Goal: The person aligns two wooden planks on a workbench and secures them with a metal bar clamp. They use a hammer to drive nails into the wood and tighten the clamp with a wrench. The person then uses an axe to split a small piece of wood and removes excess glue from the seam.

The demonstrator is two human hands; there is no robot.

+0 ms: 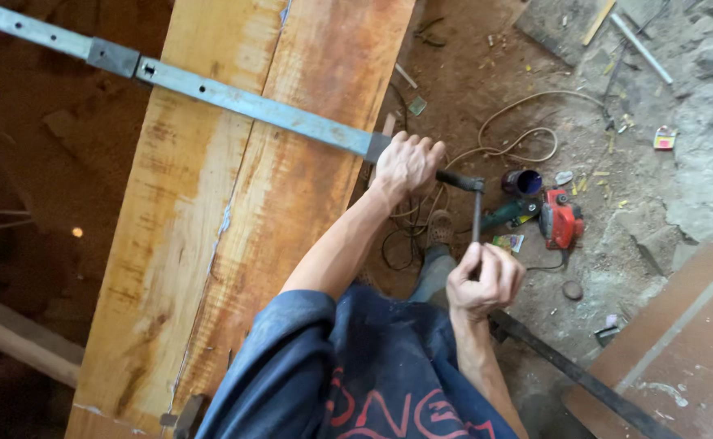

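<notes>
The long metal clamp bar (234,99) lies slantwise across the two wide boards (242,211), and its screw end sticks out past the boards' right edge. The left hand (407,165) is closed over the clamp head at that edge, holding it against the wood. The right hand (483,279) is closed around the lower end of the thin crank handle (477,215), which hangs down from the dark screw (459,180) beside the left hand; the two hands are apart, one above the other. To turn the crank well, it seems best for the left hand to keep the head pressed square to the board edge so the bar does not ride up, while the right hand swings the handle in steady, full arcs and not in jerks. The seam between the boards (224,219) is worth watching: it appears to run the full length, and uneven pressure could tilt one board. Below, on the dirt floor, a red power tool (560,219) and a coil of cord (519,130) lie well clear.
</notes>
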